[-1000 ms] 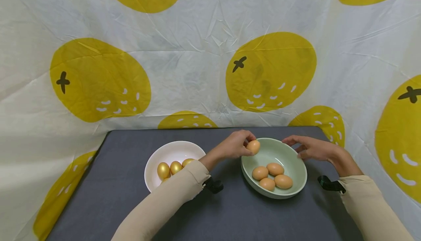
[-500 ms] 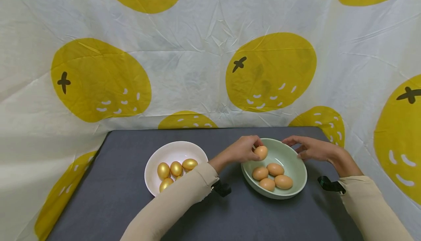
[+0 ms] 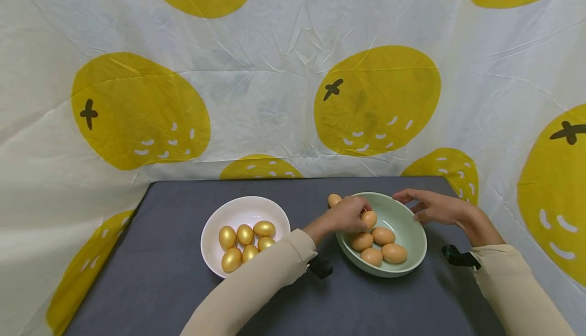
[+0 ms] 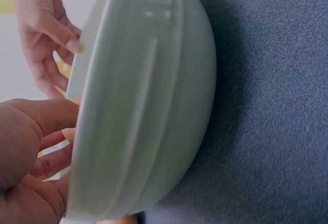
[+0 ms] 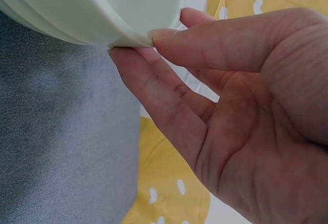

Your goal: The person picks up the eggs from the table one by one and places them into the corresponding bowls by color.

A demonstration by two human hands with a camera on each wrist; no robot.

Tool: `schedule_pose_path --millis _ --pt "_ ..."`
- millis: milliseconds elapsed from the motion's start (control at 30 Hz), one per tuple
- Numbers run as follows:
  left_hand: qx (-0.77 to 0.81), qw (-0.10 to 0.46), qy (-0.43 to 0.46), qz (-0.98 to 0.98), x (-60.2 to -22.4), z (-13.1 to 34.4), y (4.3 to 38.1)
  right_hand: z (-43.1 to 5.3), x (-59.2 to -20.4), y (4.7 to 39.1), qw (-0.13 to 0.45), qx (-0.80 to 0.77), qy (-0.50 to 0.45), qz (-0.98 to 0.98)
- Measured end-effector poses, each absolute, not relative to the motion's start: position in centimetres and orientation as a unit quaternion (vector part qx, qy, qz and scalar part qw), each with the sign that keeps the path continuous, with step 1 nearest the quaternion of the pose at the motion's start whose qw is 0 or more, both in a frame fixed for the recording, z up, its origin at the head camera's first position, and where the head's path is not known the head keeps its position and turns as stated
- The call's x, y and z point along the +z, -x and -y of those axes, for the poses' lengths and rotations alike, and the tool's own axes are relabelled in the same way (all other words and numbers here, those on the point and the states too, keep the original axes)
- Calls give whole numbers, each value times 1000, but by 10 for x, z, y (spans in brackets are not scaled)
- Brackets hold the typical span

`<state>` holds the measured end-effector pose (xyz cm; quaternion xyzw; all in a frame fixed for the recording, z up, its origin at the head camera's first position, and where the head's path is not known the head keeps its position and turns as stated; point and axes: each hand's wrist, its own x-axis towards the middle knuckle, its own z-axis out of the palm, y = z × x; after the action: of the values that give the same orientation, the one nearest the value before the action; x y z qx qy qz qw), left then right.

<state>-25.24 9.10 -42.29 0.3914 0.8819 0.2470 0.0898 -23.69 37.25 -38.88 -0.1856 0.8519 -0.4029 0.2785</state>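
In the head view my left hand (image 3: 345, 216) reaches over the near-left rim of the pale green bowl (image 3: 412, 224), holding a brown egg (image 3: 369, 219) by its fingertips just above the other eggs. Several brown eggs (image 3: 394, 253) lie together at the bottom of that bowl. The right wrist view shows my right hand (image 5: 236, 96) pinching the rim of the green bowl (image 5: 97, 8) between thumb and fingers. From the left wrist, the bowl's outer wall (image 4: 148, 96) mostly hides the held egg and the fingertips of my left hand (image 4: 31, 152).
A white bowl (image 3: 215, 219) with several golden eggs (image 3: 227, 238) stands on the left, partly covered by my left sleeve (image 3: 265, 280). One more brown egg (image 3: 334, 200) is behind my left hand, beside the green bowl. A patterned cloth (image 3: 265, 96) hangs behind the dark table (image 3: 151, 254).
My left hand has carried the brown egg rightward and down into the green bowl. The egg behind that hand has come into sight. My right hand stays at the rim.
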Motion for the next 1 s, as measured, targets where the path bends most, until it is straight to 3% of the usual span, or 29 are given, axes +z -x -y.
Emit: schedule_pose_path --millis 800,1000 --pt "132 43 -372 -918 -429 -110 250 -372 -386 237 273 -396 197 -854" --pt "126 62 -364 -921 -429 -112 247 -371 -385 237 276 -398 193 -853"
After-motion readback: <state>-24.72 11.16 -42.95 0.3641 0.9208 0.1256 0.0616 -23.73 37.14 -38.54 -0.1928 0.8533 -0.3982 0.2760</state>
